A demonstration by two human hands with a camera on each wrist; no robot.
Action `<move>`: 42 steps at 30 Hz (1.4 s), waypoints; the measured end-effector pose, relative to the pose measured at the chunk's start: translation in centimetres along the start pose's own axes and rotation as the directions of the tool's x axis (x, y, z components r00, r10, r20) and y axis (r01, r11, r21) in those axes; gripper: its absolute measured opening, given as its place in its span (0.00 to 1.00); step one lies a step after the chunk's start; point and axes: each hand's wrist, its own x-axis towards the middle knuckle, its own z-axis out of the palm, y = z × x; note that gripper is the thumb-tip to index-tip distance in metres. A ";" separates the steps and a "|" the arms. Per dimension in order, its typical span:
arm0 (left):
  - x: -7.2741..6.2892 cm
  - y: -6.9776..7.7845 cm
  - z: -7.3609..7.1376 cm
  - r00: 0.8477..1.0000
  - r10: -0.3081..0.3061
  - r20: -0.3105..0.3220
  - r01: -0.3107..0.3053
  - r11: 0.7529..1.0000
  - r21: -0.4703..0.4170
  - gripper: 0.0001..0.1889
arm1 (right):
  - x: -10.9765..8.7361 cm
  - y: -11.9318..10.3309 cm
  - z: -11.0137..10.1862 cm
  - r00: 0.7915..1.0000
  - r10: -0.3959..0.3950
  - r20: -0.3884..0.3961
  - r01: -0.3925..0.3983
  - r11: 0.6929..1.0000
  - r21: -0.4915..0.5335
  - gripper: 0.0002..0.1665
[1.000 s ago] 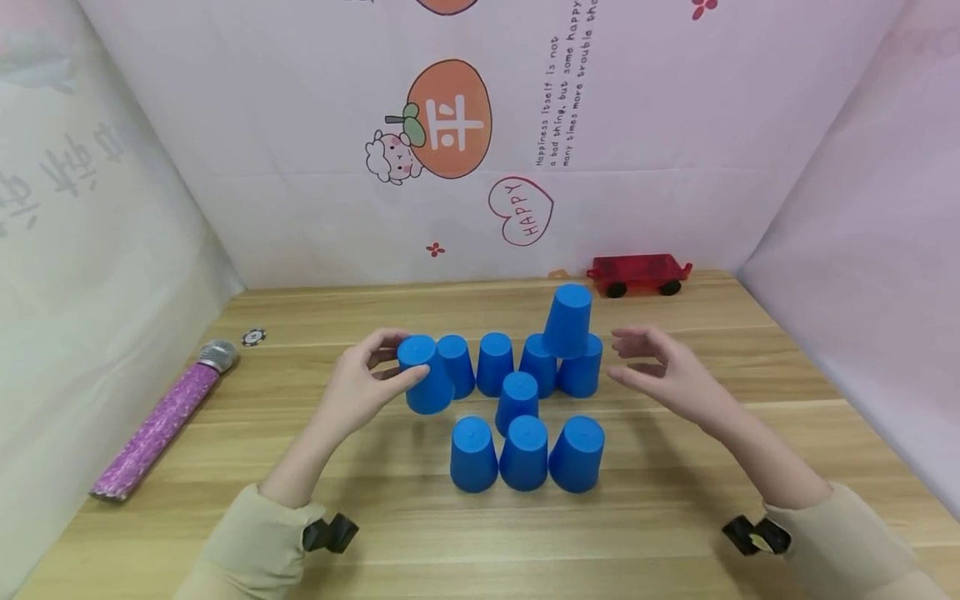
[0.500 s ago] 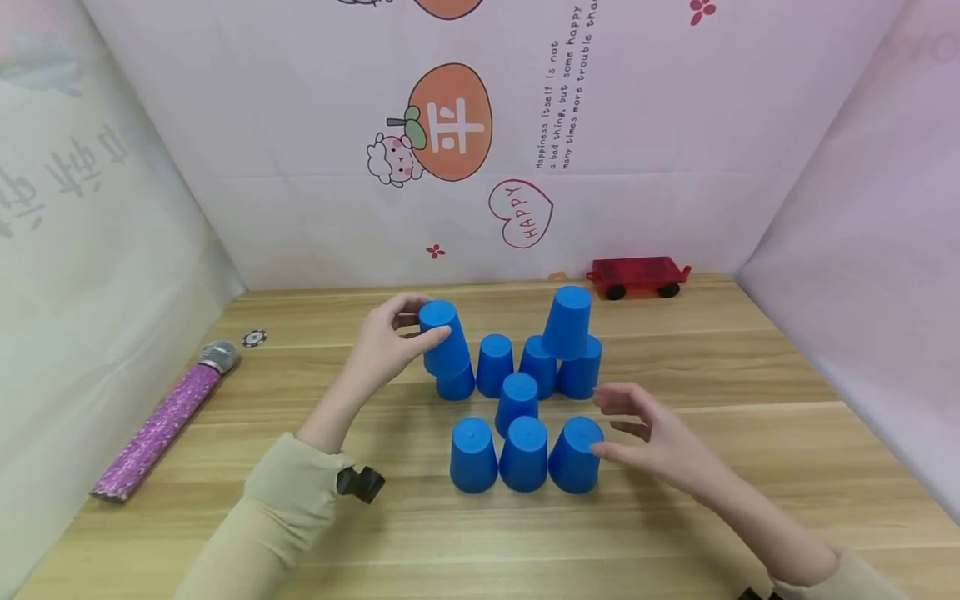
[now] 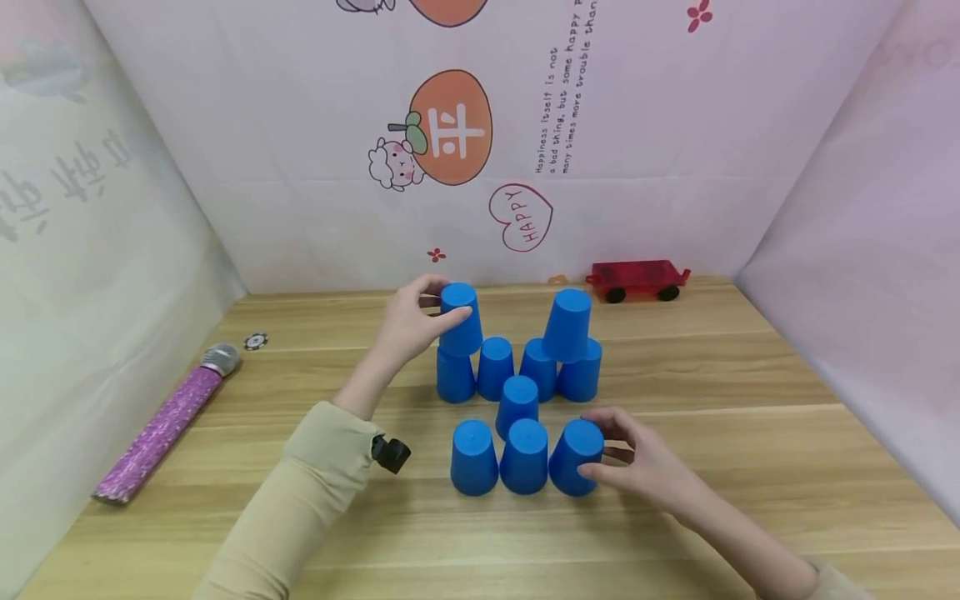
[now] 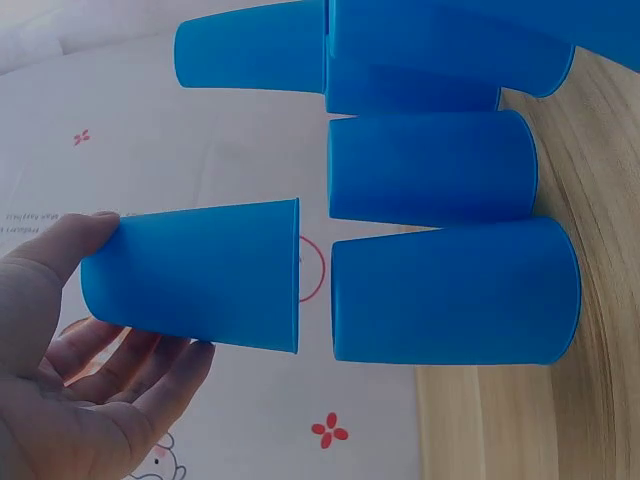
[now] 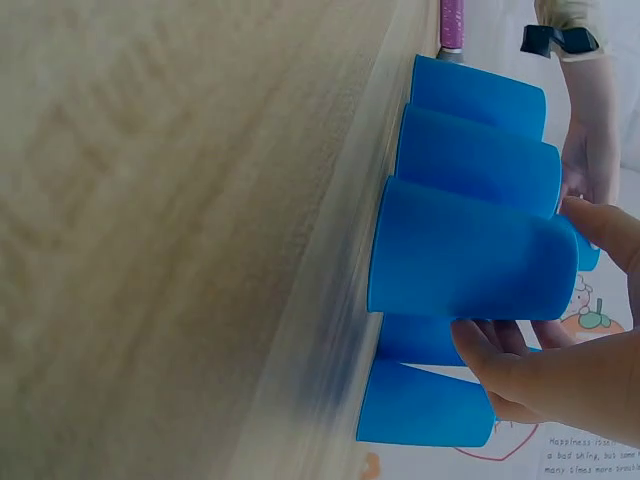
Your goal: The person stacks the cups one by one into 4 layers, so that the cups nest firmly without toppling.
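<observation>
My left hand [image 3: 412, 321] holds an upside-down blue cup [image 3: 462, 340] over the leftmost cup [image 3: 455, 379] of the back row. A narrow gap between these two cups shows in the left wrist view, where thumb and fingers grip the held cup [image 4: 200, 275] near its base. My right hand [image 3: 648, 467] has thumb and fingers on either side of the right cup [image 3: 573, 448] of the front row, which stands on the table. Beside it are the middle cup [image 3: 524, 462] and left cup [image 3: 473, 462]. A single cup [image 3: 517, 407] stands behind them.
Another cup [image 3: 567, 325] rests across two back-row cups at the right. A red toy wagon [image 3: 637, 279] stands by the back wall. At the left lie a purple glitter microphone [image 3: 161, 429] and a poker chip [image 3: 256, 341] on the wooden table [image 3: 420, 542].
My left hand has carried its cup up, back and to the right, over the back row's left cup. My right hand has moved toward me and left, onto the front-right cup.
</observation>
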 end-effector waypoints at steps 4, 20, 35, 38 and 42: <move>0.4 0.0 0.5 1.000 0.012 0.001 -0.012 1.000 -0.004 0.26 | 0.2 0.2 0.2 1.000 0.004 -0.009 -0.004 1.000 0.000 0.34; 0.7 0.4 1.3 0.999 0.018 0.033 -0.018 1.000 -0.023 0.25 | 0.5 0.2 0.3 1.000 0.002 -0.028 -0.003 1.000 -0.019 0.30; 0.4 -0.2 1.9 0.999 -0.009 0.031 0.010 0.999 -0.030 0.24 | 0.5 0.3 0.4 1.000 -0.018 -0.026 0.017 1.000 -0.025 0.28; 0.4 -0.1 1.9 0.999 -0.013 0.033 0.014 1.000 -0.028 0.24 | 0.5 0.3 0.3 1.000 -0.012 -0.028 0.011 0.999 -0.034 0.29; 0.4 -0.2 1.9 0.999 -0.016 0.037 0.017 0.999 -0.032 0.24 | 0.5 0.4 0.3 1.000 -0.012 -0.027 0.012 0.999 -0.033 0.29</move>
